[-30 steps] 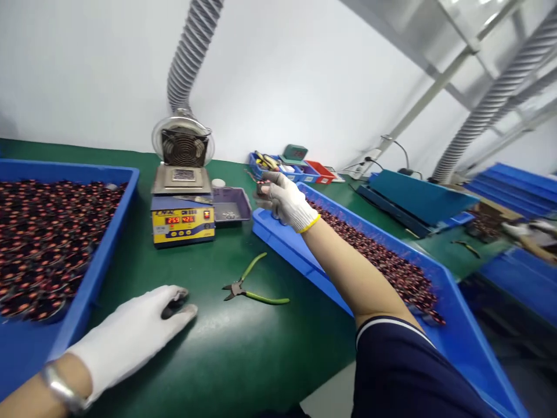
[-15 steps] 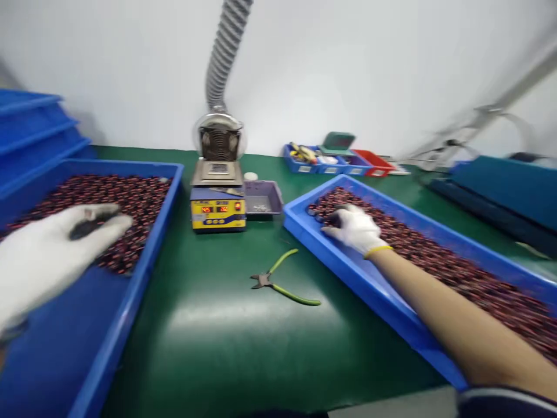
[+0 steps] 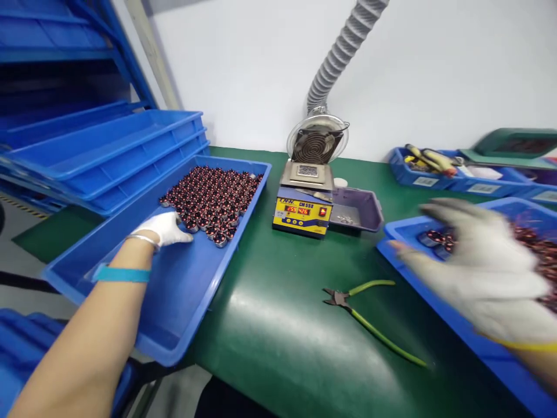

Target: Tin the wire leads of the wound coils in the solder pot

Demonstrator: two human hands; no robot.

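Note:
My left hand [image 3: 164, 229], in a white glove, reaches into the left blue tray [image 3: 183, 316]. Thumb and fingers are apart beside the front edge of a packed layer of small round copper-wound coils [image 3: 213, 197]. Nothing shows between them, though some fingertips are hidden. My right hand [image 3: 483, 267], gloved in white with grey-stained fingers, is blurred over the near end of the right blue tray [image 3: 395, 229]. Its thumb and forefinger are spread wide, with a few loose coils [image 3: 437, 239] visible behind the gap. More coils [image 3: 537, 247] lie beyond this hand.
Green-handled cutting pliers [image 3: 343, 299] lie opened on the green table [image 3: 278, 325]. Behind stands a yellow-and-blue solder pot [image 3: 302, 212] under a grey duct hose [image 3: 343, 52], beside a purple bin [image 3: 368, 209]. Stacked blue trays [image 3: 117, 151] rise at left; tool bins [image 3: 429, 174] sit at back right.
The view has swung left. My left hand has moved from above the coils to their near edge and its fingers have parted. My right hand has lifted off the coils and spread its fingers.

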